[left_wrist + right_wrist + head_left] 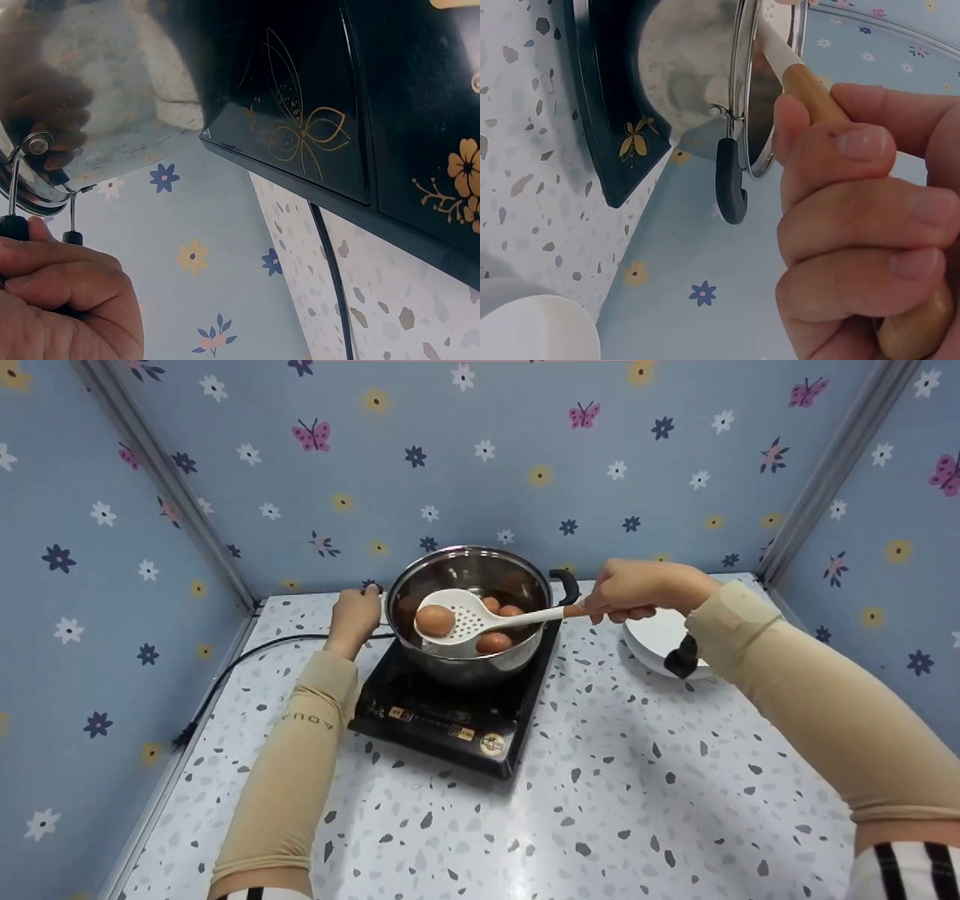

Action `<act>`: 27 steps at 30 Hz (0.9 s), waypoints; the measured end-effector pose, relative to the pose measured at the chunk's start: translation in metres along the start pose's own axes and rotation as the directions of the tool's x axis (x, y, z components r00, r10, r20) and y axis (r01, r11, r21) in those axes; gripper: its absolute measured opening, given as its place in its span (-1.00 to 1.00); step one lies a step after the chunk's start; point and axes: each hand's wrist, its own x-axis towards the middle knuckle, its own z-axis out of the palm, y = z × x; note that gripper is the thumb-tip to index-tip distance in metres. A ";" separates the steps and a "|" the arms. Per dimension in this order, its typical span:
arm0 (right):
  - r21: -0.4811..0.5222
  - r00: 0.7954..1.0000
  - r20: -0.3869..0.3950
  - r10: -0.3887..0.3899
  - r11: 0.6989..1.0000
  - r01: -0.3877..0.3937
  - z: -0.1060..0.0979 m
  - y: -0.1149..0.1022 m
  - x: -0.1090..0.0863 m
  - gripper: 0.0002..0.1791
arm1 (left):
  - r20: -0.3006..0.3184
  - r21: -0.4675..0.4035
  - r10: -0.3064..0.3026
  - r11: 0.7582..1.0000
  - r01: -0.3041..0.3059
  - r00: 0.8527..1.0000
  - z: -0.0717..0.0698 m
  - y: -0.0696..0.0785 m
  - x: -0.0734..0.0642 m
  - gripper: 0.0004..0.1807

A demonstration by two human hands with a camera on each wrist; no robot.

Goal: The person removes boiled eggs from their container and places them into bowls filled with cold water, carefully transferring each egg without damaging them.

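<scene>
A steel pot (480, 666) stands on a black induction cooker (442, 727). My left hand (354, 619) grips the pot's left handle; in the left wrist view, curled fingers (82, 277) wrap its black grip. My right hand (630, 587) holds the wooden handle (814, 91) of a white slotted skimmer (469, 619). The skimmer's bowl is over the pot's opening with one brown egg (435, 621) lying in it. Several more brown eggs, one near the front wall (493, 643), show inside the pot; the skimmer partly hides them.
To the right stands a white dish (656, 637), partly behind the right forearm. A black cable (255, 649) runs from the cooker across the speckled table (600, 810) to the left edge. Patterned panels (480, 472) close off the back and sides. The pot's right black handle (730, 184) sticks out.
</scene>
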 end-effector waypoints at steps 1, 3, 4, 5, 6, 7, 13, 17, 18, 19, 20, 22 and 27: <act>-0.001 1.000 -0.005 0.000 1.000 0.000 -0.001 0.001 -0.002 -0.61 | -0.001 -0.001 0.002 1.000 -0.002 1.000 0.000 0.000 0.000 -0.47; -0.002 1.000 -0.012 0.002 1.000 -0.002 -0.004 0.004 -0.005 -0.61 | 0.000 -0.004 0.000 1.000 0.000 1.000 0.001 0.001 -0.001 -0.50; 0.005 1.000 -0.016 0.010 1.000 -0.010 -0.005 0.005 -0.007 -0.63 | -0.003 -0.001 0.002 1.000 -0.002 1.000 0.001 0.001 0.000 -0.51; 0.005 1.000 -0.022 0.016 1.000 -0.016 -0.005 0.006 -0.008 -0.64 | -0.004 0.000 0.001 1.000 -0.001 1.000 0.001 0.001 0.000 -0.51; 0.005 0.999 -0.025 0.020 1.000 -0.020 -0.006 0.008 -0.009 -0.65 | -0.004 0.000 0.000 1.000 0.000 1.000 0.001 0.002 0.000 -0.51; 0.009 0.999 -0.028 0.023 1.000 -0.023 -0.007 0.009 -0.010 -0.64 | -0.002 0.002 0.000 1.000 0.000 1.000 0.001 0.002 0.000 -0.51; 0.023 0.998 -0.049 0.039 0.999 -0.038 -0.009 0.016 -0.014 -0.62 | 0.005 -0.002 -0.004 1.000 0.004 1.000 0.001 0.002 0.001 -0.52; 0.020 0.998 -0.049 0.050 0.999 -0.049 -0.009 0.020 -0.015 -0.63 | 0.005 0.004 -0.010 1.000 0.010 1.000 0.000 0.001 -0.001 -0.52; 0.018 0.998 -0.050 0.048 0.999 -0.047 -0.009 0.021 -0.015 -0.64 | 0.006 0.005 -0.013 1.000 0.013 1.000 0.000 0.001 -0.001 -0.52; 0.017 0.998 -0.053 0.045 0.999 -0.044 -0.009 0.022 -0.015 -0.64 | 0.007 0.003 -0.014 1.000 0.014 1.000 -0.001 0.001 -0.001 -0.52; 0.019 0.998 -0.054 0.044 0.999 -0.043 -0.009 0.022 -0.015 -0.64 | 0.005 0.004 -0.012 1.000 0.012 1.000 -0.001 0.001 -0.002 -0.52; 0.021 0.997 -0.056 0.045 0.999 -0.044 -0.010 0.023 -0.015 -0.64 | 0.011 0.000 -0.008 1.000 0.008 1.000 -0.001 0.001 -0.002 -0.51; 0.036 0.996 -0.053 0.072 0.997 -0.070 -0.015 0.024 -0.018 -0.62 | 0.009 0.003 0.000 1.000 0.000 1.000 -0.001 0.003 -0.002 -0.51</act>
